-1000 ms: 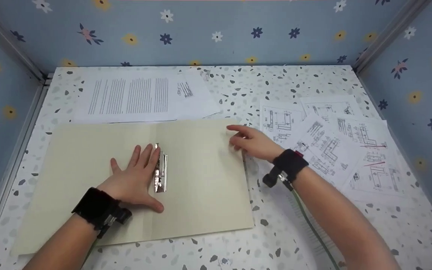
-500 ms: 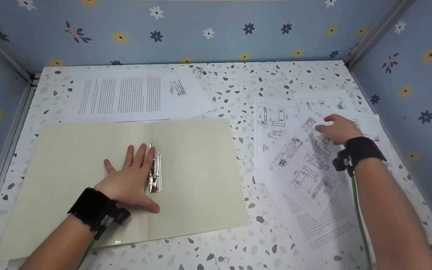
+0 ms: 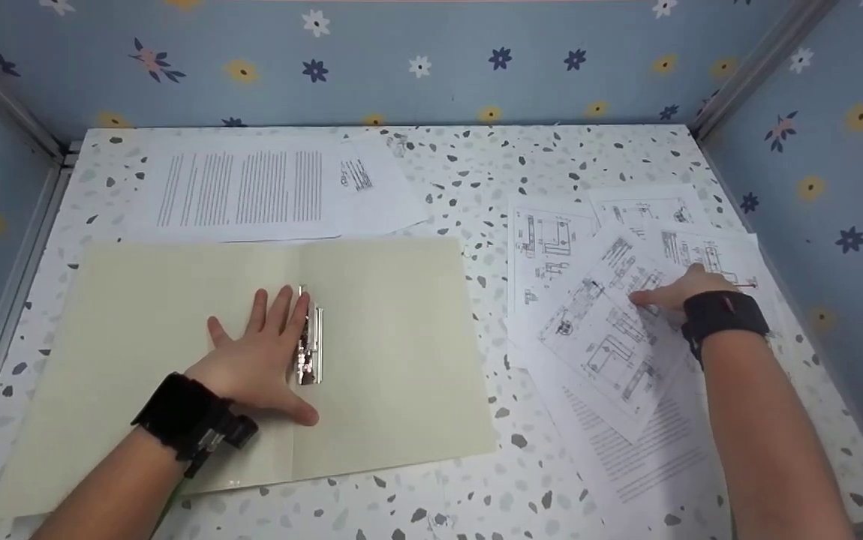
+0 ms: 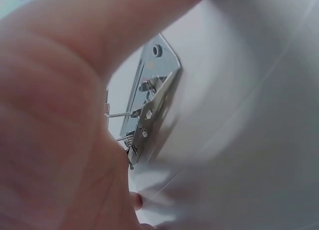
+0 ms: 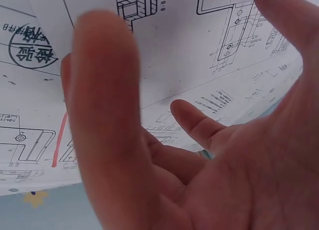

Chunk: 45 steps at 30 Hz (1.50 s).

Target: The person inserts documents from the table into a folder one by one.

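A cream paper folder [image 3: 401, 360] lies opened flat on the left and middle of the table. On its spine is a metal lever clip [image 3: 317, 345], also seen close up as a silver clip [image 4: 149, 90] in the left wrist view. My left hand [image 3: 255, 367] rests spread on the folder beside the clip, partly covering it. On the right, my right hand [image 3: 683, 291] is over a printed technical drawing [image 3: 611, 337], one fingertip touching it. The right wrist view shows loosely bent fingers [image 5: 107, 90] against drawing sheets [image 5: 174, 65], with no sheet visibly pinched.
Text-printed sheets [image 3: 244, 187] lie behind the folder. More drawings [image 3: 551, 232] overlap around the right hand, one with a red line. A text sheet [image 3: 626, 457] sticks out beneath them. Flowered panels [image 3: 431, 67] wall the speckled table at the back and sides.
My right hand has gone from the folder's right edge across to the drawings, then slightly lower onto them. The left hand stays on the folder. The view has shifted slightly.
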Tool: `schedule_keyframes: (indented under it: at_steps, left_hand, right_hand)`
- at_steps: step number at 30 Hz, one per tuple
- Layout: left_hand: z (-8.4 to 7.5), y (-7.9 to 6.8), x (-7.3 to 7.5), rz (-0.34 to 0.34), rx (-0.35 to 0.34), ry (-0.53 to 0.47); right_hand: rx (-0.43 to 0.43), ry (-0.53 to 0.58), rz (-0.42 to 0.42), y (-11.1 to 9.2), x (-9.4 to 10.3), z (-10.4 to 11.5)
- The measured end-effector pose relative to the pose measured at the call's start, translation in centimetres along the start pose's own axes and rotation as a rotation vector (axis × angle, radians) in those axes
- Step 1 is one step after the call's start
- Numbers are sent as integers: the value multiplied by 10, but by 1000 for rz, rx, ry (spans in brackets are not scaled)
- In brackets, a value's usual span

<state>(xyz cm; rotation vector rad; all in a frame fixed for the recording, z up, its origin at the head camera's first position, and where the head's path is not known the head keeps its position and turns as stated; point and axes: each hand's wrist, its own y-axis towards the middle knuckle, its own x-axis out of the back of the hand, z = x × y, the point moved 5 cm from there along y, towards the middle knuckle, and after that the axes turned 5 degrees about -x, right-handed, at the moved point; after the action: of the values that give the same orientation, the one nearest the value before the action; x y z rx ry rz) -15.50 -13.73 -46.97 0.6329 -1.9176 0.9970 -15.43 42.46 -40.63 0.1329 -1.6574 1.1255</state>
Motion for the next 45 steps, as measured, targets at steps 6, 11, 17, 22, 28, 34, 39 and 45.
schedule_keyframes:
  at_steps: [6,11,17,22,28,34,39,45]
  left_hand:
    - [2,-1,-1,0,7,6]
    - [2,1,-1,-8,7,9]
    - [2,1,-2,-2,12,9]
    - [1,1,-1,-6,8,-9]
    - [1,1,-2,-7,8,-12]
    - [2,2,-3,-1,16,4]
    - [2,2,-3,-5,19,-5]
    - [2,1,-2,-5,23,8]
  right_hand:
    - [-53,26,50,-1,0,2]
    - [-35,58,39,6,1,1]
    - [-13,96,8,11,2,2]
    - [-51,119,42,9,0,2]
    - [-63,133,49,38,-2,-7]
    - [-84,230,66,77,-3,-21]
    - [-88,297,40,53,1,-10]
    - [-14,279,-3,59,5,-7]
